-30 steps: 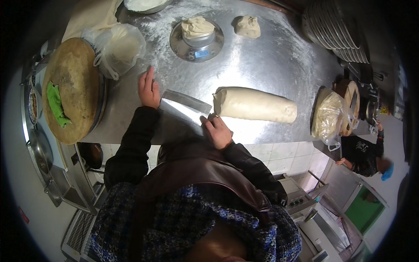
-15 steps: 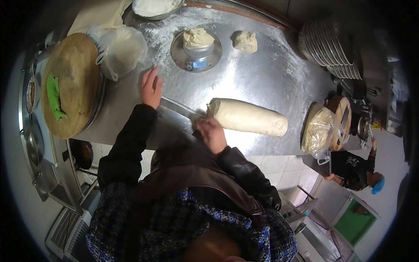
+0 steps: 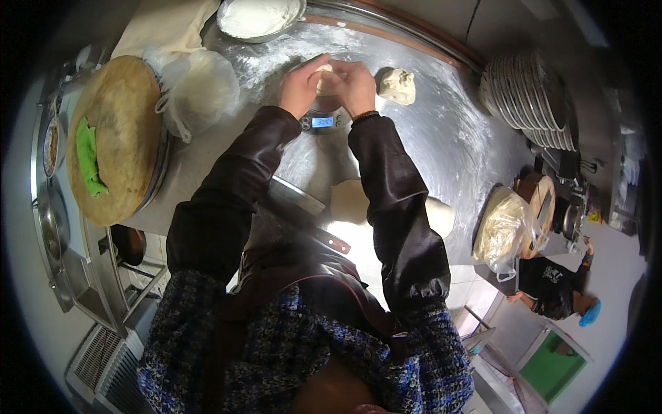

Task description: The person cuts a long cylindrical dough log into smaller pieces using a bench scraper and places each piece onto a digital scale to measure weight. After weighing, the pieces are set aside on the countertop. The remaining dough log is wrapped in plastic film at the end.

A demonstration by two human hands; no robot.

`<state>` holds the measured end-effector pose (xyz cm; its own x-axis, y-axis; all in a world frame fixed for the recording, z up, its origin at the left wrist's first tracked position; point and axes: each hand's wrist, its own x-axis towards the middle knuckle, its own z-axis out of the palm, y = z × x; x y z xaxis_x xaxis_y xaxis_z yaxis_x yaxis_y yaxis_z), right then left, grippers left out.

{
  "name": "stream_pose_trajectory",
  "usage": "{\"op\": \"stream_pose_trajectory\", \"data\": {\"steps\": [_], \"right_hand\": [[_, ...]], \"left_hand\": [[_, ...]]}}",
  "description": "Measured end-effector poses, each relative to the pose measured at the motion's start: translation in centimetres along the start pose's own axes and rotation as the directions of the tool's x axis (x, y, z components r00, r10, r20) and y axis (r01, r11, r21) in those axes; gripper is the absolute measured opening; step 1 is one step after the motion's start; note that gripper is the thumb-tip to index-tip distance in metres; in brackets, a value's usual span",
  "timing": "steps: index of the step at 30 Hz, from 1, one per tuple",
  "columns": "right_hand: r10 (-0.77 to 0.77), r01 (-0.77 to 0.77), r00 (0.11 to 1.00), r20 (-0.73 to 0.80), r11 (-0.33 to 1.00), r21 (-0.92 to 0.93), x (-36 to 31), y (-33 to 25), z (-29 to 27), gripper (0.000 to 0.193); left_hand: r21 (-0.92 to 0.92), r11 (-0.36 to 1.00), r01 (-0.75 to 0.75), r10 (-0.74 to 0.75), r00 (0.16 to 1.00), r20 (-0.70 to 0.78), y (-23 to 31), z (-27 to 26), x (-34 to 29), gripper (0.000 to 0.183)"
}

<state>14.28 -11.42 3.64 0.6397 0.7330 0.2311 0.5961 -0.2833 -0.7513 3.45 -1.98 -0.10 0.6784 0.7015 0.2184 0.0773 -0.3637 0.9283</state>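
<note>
1. Spreading across most of my view, the steel worktop (image 3: 455,138) bears the things I am handling, with flour scattered toward its far side.
2. Lying along the near part is the dough roll (image 3: 347,202). My right forearm crosses it, so its middle is hidden and only its two end stretches show.
3. Just left of the roll rests the cleaver (image 3: 300,197), handle toward my body. Half a second ago my right hand was at that handle; now neither hand touches it, so my work has shifted from the blade to the scale. Part of the cleaver is lost beneath my left sleeve, and its dark handle is hard to tell from my apron.
4. Farther off sits the scale (image 3: 323,123), its lit display facing me; my hands cover most of its plate.
5. Both hands have come forward together: my left hand (image 3: 299,90) and right hand (image 3: 357,87) are cupped around the dough piece (image 3: 323,70), gripping it from either side over the scale. Fingers hide most of it, and I cannot tell whether it is lifted clear.
6. Just beyond my right hand, the loose dough lump (image 3: 398,86) lies untouched.
</note>
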Motion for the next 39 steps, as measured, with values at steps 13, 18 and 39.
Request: {"op": "stream_pose_trajectory", "data": {"steps": [13, 18, 39], "right_hand": [[0.097, -0.211, 0.964, 0.247, 0.845, 0.491, -0.7, -0.6, 0.5, 0.01], [0.13, -0.382, 0.923, 0.362, 0.414, 0.826, -5.8, -2.1, -1.5, 0.015], [0.069, -0.085, 0.985, 0.161, 0.992, 0.097, -22.9, -2.4, -1.8, 0.024]], "left_hand": [[0.105, 0.968, -0.23, 0.238, 0.968, -0.076, -0.3, 0.4, -0.4, 0.037], [-0.376, 0.926, -0.021, 0.002, 0.999, -0.052, 0.6, 0.4, -1.3, 0.072], [-0.462, 0.62, 0.634, -0.648, 0.746, 0.155, 2.0, -5.6, -19.3, 0.027]]}}
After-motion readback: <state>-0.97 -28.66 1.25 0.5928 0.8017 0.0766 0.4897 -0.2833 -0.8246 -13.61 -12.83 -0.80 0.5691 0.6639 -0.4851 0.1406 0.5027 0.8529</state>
